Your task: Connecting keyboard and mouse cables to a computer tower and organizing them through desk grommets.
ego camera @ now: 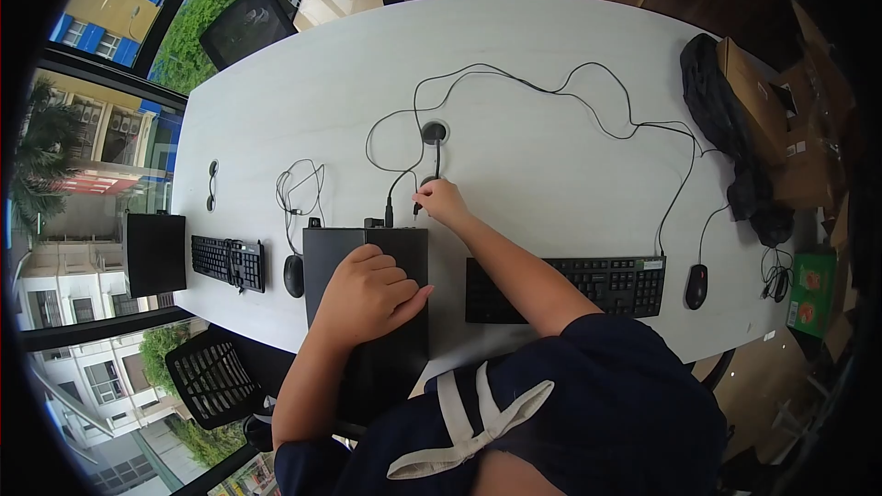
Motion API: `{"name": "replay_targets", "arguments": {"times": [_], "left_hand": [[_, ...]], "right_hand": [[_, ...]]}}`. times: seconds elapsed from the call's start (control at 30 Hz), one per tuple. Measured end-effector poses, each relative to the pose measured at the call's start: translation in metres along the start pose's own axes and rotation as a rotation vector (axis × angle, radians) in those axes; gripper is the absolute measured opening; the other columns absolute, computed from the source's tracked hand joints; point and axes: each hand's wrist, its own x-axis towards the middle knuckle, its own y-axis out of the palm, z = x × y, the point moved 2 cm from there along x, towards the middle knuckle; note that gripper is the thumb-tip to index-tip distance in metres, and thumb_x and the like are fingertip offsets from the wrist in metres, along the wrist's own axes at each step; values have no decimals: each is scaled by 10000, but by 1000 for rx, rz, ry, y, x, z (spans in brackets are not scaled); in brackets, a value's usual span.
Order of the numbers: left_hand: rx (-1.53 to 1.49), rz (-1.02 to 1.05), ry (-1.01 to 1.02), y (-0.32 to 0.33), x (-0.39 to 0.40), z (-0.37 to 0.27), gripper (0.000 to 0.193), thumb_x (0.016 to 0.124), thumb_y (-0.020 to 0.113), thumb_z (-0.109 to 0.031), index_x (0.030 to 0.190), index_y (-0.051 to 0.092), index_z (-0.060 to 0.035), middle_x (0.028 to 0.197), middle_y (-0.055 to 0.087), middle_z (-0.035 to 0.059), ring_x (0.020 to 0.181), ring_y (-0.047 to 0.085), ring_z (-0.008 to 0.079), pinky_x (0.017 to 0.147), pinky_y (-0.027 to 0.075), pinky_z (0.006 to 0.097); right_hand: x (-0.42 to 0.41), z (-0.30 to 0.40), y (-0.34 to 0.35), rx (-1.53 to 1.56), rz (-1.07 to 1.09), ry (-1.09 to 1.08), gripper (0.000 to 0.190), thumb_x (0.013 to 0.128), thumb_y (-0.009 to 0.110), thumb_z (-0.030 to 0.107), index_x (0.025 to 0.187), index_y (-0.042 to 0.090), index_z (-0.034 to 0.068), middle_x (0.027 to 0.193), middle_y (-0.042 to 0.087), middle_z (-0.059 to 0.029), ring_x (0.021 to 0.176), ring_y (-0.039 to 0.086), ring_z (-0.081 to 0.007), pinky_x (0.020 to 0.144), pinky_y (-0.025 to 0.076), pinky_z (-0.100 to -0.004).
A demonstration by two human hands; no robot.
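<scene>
My right hand point(444, 201) pinches a thin black cable by its plug point(416, 209), close behind the rear edge of a black computer case point(393, 255). The plug's tip points toward that edge; whether it touches a port cannot be told. Curled on top of the case is my left hand point(372, 296), with nothing seen in it. Beside the plug, another black cable connector point(389, 213) meets the back of the case. Under my right forearm lies a black keyboard point(592, 286), and a black mouse point(697, 287) sits to its right.
Thin cables loop across the white table point(310, 96), past a round cable hole point(435, 132). Left are a second mouse point(294, 275), a keyboard with its cable bundled point(227, 263) and another black case point(156, 255). Cardboard boxes point(754, 103), black plastic point(710, 89) and a green box point(813, 293) stand right.
</scene>
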Motion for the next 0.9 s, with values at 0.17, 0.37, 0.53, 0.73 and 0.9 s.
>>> {"name": "replay_targets", "arguments": {"times": [0.17,0.37,0.53,0.73,0.9], "left_hand": [[1,2,-11,0,-2,1,263,751,738,-137,562,557,-104,543,491,2,544,482,183,598,381,325],[-15,7,11,0,1,1,264,752,739,-141,564,558,-105,544,491,-1,541,481,183,592,380,326],[-11,5,1,-2,-1,1,254,743,747,-139,568,566,-104,542,488,0,543,488,182,597,388,323],[-5,4,-14,1,1,2,331,772,729,-167,535,505,-109,526,458,3,540,477,179,603,391,316],[-3,12,-15,-1,5,-1,332,768,732,-164,535,503,-109,526,457,2,540,478,180,603,391,317]], "right_hand": [[18,18,32,158,131,-7,229,902,580,133,1022,677,-35,762,689,-106,667,696,-188,555,543,-293],[39,-1,18,346,202,-65,290,969,448,103,1121,610,-82,1154,629,-172,838,709,-219,625,580,-303],[63,5,-91,86,-420,-241,238,892,531,45,1095,655,29,1161,643,-100,869,680,-231,716,551,-323],[102,20,-182,-566,-444,-267,592,830,545,42,1405,432,126,1428,443,-130,1232,517,-319,978,481,-430],[119,7,-203,-608,-490,-136,635,830,593,87,1431,400,149,1376,466,-141,1224,510,-321,985,476,-415]]}}
